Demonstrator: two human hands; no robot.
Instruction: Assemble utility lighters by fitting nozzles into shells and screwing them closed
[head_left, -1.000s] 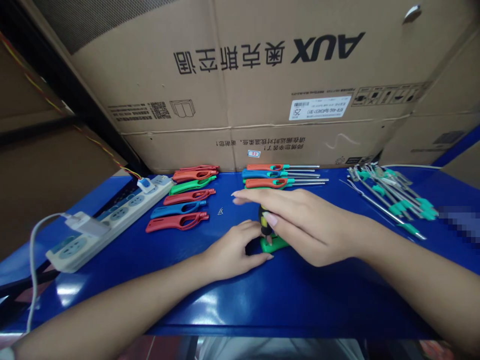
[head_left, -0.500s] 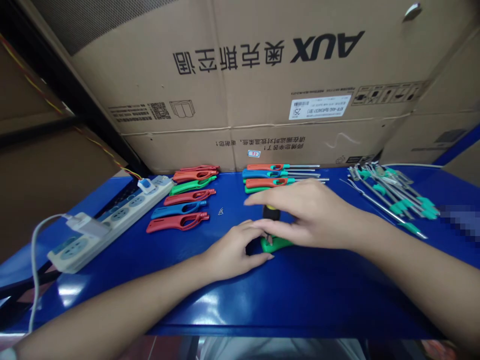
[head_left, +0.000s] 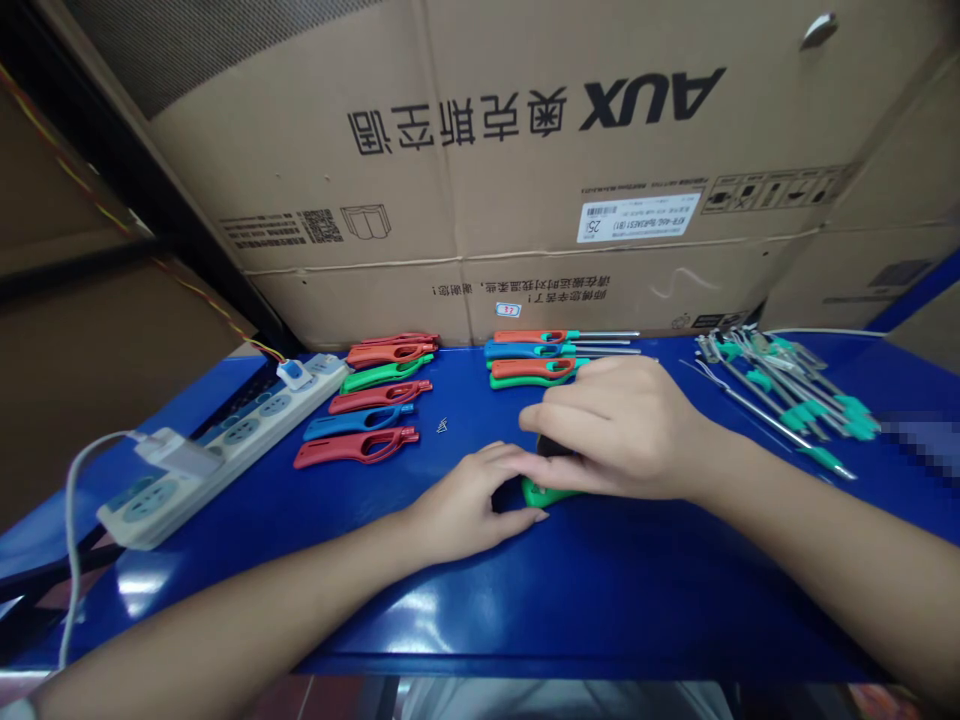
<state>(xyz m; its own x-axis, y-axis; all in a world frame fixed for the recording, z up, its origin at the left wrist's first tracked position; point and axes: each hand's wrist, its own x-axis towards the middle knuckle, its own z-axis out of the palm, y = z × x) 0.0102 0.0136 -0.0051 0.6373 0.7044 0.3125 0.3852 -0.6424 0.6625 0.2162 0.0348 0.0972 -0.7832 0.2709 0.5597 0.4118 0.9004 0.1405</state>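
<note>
A green lighter handle [head_left: 553, 495] lies on the blue table, mostly covered by my hands. My left hand [head_left: 469, 505] pinches its left end between thumb and fingers. Above it, my right hand [head_left: 626, 425] is closed around a short screwdriver [head_left: 553, 447], whose dark handle shows between the fingers; its tip is hidden. Small screws [head_left: 442, 425] lie loose to the left of the hands. Just behind my right hand rest several lighters with metal tubes, among them an orange one [head_left: 521, 368] and a blue one [head_left: 517, 349].
At left, lighter shells, including a red one [head_left: 352, 447] and a blue one [head_left: 356, 421], lie in a column beside a white power strip [head_left: 232, 440]. A pile of metal tubes with teal parts [head_left: 795, 385] lies right. A cardboard box [head_left: 480, 210] stands behind.
The fingers of my right hand have curled further over the screwdriver, hiding its yellow top. My left hand and the green lighter handle stay nearly in place.
</note>
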